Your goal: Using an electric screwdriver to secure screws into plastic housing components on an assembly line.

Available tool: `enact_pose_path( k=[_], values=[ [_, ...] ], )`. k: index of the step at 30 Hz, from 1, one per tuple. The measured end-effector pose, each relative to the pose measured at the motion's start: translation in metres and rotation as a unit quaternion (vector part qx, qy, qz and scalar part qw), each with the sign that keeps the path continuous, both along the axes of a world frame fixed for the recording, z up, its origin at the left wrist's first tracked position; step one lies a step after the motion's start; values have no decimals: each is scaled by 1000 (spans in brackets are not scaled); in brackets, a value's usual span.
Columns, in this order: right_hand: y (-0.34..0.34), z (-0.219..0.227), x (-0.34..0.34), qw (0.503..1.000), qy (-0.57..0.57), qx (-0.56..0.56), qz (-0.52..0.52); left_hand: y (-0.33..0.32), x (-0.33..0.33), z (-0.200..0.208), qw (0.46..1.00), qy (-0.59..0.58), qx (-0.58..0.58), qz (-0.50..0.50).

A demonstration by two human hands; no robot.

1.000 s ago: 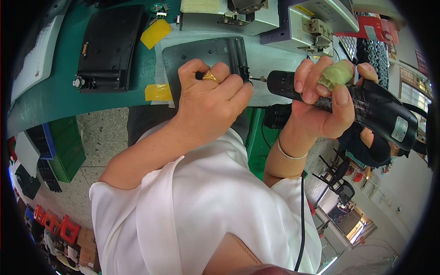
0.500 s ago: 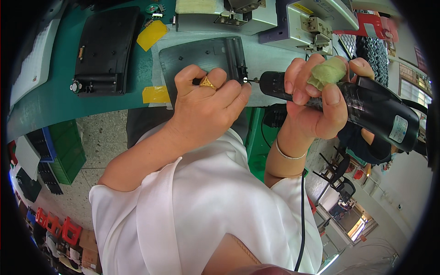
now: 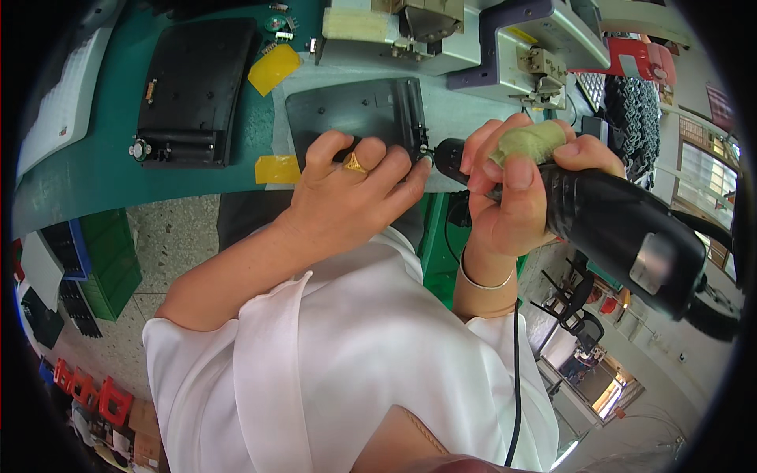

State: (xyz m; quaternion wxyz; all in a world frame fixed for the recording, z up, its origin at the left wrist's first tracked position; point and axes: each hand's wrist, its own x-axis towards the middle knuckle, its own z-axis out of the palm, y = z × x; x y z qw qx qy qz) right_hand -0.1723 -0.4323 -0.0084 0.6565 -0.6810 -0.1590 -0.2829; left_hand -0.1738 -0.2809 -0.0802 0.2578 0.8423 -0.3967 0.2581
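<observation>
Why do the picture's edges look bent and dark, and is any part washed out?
In the head view a fisheye lens bows the green bench edge and leaves black corners; the left hand and the electric screwdriver in the right hand look sharp; the window at the right is overexposed.

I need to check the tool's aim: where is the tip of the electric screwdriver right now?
In the head view, the electric screwdriver is in the right hand, its tip at the right edge of the dark grey plate, beside the left hand.

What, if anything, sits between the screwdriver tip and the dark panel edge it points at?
Nothing visible. The electric screwdriver in the right hand points straight at the dark panel; the left hand fingertips sit beside the tip.
</observation>
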Motion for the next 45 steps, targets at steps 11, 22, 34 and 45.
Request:
enact_pose_path(
  k=[11,22,34,45],
  values=[
    [-9,39,28,981,-66,177,36,4,-4,2,999,24,1,-27],
    [10,42,72,987,-85,134,-3,4,0,-6,999,13,22,-28],
    [17,45,75,992,-73,99,19,3,-1,-6,999,41,9,-23],
    [23,60,84,980,-17,163,114,3,-1,6,987,148,-26,-49]
  ],
)
